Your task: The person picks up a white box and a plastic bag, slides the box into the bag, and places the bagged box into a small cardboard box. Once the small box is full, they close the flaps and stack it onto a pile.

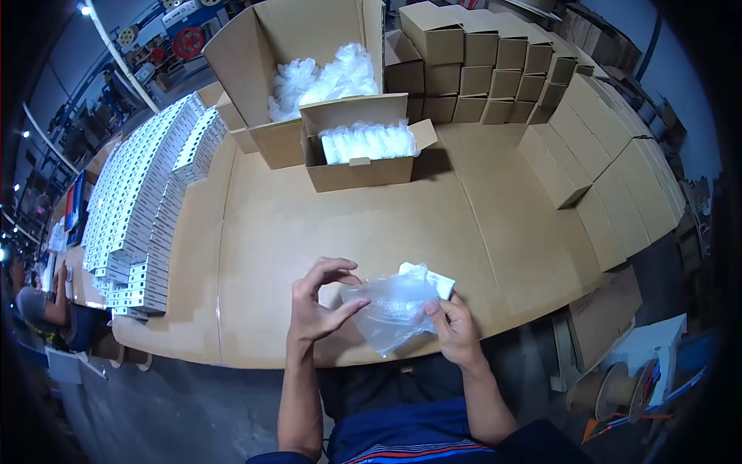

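Observation:
A clear plastic bag (390, 309) hangs between my two hands near the table's front edge. My right hand (456, 325) pinches the bag's right side with the thumb on top. Behind the bag, by the right fingers, a small white box (442, 283) shows in part. My left hand (325, 300) is at the bag's left edge, with thumb and fingers curved and apart. Farther back, a small open carton (363, 174) holds a row of plastic-wrapped white items (369, 145).
A large open carton (278, 143) with loose plastic bags (340, 73) stands behind. White boxes (143, 193) are stacked at left. Brown cartons (483, 66) line the back right, with more (610, 170) at right. A person (46, 301) sits far left.

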`<state>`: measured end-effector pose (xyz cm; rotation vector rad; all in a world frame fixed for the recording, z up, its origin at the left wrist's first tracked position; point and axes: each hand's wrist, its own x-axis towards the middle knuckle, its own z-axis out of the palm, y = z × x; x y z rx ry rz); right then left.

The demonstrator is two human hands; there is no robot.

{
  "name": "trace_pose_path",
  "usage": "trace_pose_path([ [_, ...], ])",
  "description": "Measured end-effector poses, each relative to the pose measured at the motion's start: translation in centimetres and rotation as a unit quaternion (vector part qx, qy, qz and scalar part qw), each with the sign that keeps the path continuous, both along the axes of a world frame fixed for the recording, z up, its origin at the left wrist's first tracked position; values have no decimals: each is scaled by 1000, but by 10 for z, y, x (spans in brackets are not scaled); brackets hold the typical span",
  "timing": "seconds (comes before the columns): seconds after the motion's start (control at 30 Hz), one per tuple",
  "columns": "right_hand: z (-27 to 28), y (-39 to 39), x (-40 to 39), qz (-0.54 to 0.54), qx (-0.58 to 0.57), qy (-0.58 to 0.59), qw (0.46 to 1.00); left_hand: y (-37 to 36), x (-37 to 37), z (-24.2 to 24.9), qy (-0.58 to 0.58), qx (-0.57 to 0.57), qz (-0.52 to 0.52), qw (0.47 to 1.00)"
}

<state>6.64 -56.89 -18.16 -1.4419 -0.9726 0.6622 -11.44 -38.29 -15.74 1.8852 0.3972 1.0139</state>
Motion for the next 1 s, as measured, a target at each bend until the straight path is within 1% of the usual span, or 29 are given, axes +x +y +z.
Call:
trace_pose_path([
  [0.07,3,-1,1,4,4,22,1000,-2,-4,-10,7,-9,-8,1000],
  [0.13,0,-2,4,13,-4,19,1000,-6,-3,-6,8,-28,-9,1000],
  [0.23,3,-1,4,23,6,25,999,-11,4,-9,-14,-76,47,996],
  [0.27,4,0,4,26,14,29,999,-12,3,-3,3,-59,45,997],
  [0.37,-1,-2,6,25,-3,4,1000,-4,7,-17,-137,-117,133,975],
  [0.4,-2,-2,5,9,-6,-5,1000,0,10,-17,-198,-131,134,962],
  [0.47,-1,0,0,-27,-14,-26,999,-13,15,-12,-234,-272,49,932],
  [0.5,-3,2,-4,-46,0,-37,998,-21,15,-12,-249,-341,6,907],
  [0.53,-7,6,-8,-64,16,-48,997,-29,7,-17,-82,-325,-6,942],
  [0.57,-12,10,-11,-81,32,-58,994,-43,2,-19,-35,-295,-41,954],
  [0.6,-18,9,-12,-87,7,-79,993,-54,5,-18,2,-288,-22,957],
  [0.63,-21,9,-13,-74,10,-71,995,-62,8,-19,40,-283,-1,958],
  [0.7,-22,11,-15,-44,16,-58,997,-68,11,-25,24,-276,2,961],
  [0.73,-20,11,-15,-19,35,26,999,-69,13,-26,15,-271,2,962],
  [0.8,-14,6,-13,24,69,193,978,-65,6,-18,56,-237,-18,970],
  [0.83,-9,2,-8,57,80,292,951,-64,1,-15,78,-220,-29,972],
  [0.87,-2,1,3,90,93,388,913,-63,-1,-15,80,-215,-32,973],
  [0.9,7,5,12,122,106,479,863,-62,-4,-15,83,-210,-34,974],
  [0.93,18,14,19,82,53,445,890,-63,-8,-15,87,-206,-37,974],
  [0.97,27,18,28,107,17,289,951,-63,-10,-16,103,-189,-40,976],
  [1.0,35,20,40,129,-19,122,984,-62,-10,-18,117,-169,-43,978],
])
